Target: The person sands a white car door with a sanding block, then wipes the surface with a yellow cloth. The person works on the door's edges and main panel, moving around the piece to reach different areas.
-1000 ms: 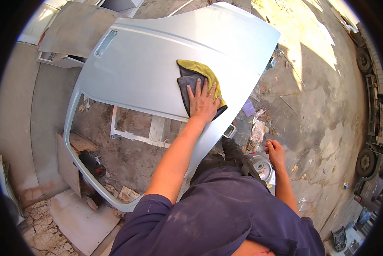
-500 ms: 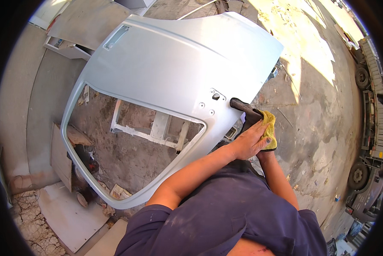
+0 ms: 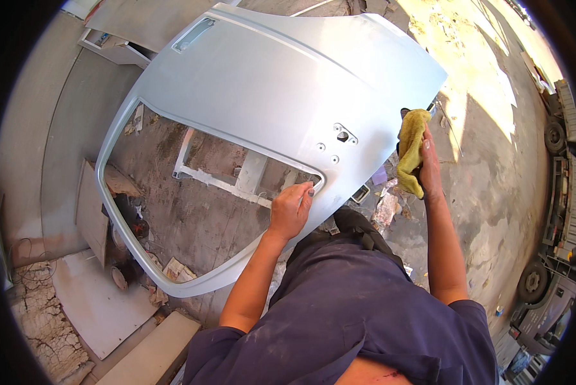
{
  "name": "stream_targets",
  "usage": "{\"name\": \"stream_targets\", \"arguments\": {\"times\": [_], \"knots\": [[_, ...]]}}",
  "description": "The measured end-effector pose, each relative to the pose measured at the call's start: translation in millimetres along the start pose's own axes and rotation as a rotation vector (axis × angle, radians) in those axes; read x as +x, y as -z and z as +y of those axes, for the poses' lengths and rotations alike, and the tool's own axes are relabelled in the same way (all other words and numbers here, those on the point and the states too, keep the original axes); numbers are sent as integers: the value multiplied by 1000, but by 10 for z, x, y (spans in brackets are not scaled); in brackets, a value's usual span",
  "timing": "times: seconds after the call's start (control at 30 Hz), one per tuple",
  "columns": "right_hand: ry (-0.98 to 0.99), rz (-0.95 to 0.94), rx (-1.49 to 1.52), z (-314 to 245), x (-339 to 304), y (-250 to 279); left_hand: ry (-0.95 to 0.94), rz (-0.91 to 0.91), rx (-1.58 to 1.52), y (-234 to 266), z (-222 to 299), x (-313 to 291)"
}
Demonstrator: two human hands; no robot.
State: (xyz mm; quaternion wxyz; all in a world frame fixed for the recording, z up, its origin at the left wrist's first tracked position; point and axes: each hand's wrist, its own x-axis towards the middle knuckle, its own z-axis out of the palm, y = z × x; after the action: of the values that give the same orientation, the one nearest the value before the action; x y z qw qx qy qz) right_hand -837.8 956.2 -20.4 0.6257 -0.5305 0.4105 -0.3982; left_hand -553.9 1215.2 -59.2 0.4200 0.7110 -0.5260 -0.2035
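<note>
A silvery-blue vehicle door panel (image 3: 262, 90) with a large window opening lies before me. My left hand (image 3: 290, 209) is at the right corner of that opening, its fingers curled over the frame's edge. To the right, my right hand (image 3: 431, 165) holds a folded yellow cloth (image 3: 411, 151) with a dark backing against the panel's right edge. The palm is behind the cloth, and the fingertips are partly hidden by it. Between my hands are a small cutout and round holes in the panel.
Through the window opening a pale metal stand (image 3: 227, 186) shows beneath the panel. Boards (image 3: 105, 298) lie at the lower left, and a white drawer-like box (image 3: 114, 48) is at the upper left. Litter (image 3: 385, 208) lies on the concrete floor. A truck (image 3: 551, 282) is parked far right.
My hands have parted. The left went leftward to the window frame; the right moved up and right with the cloth, now turned yellow side toward me. The panel appears shifted slightly up and right in view.
</note>
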Motion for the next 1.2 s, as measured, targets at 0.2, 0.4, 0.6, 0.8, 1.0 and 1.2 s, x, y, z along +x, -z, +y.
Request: {"name": "stream_targets", "arguments": {"times": [0.2, 0.4, 0.6, 0.8, 1.0, 1.2], "knots": [[423, -436, -1440, 1146, -225, -615, 321, 153, 85, 507, -390, -643], [527, -574, -1394, 1131, 119, -1191, 503, 252, 97, 439, -399, -1217], [632, -652, -1317, 1235, 520, -2245, 468, 208, 7, 125, -166, -1046], [622, -725, -1317, 1082, 1179, -1921, 288, 63, 193, 51, -186, -469], [306, -273, -1530, 959, 2640, -194, 159, 86, 438, -48, -380, 473], [-134, 259, -1565, 1179, 3814, 1940, 173, 158, 483, -634, -813, 1634]]}}
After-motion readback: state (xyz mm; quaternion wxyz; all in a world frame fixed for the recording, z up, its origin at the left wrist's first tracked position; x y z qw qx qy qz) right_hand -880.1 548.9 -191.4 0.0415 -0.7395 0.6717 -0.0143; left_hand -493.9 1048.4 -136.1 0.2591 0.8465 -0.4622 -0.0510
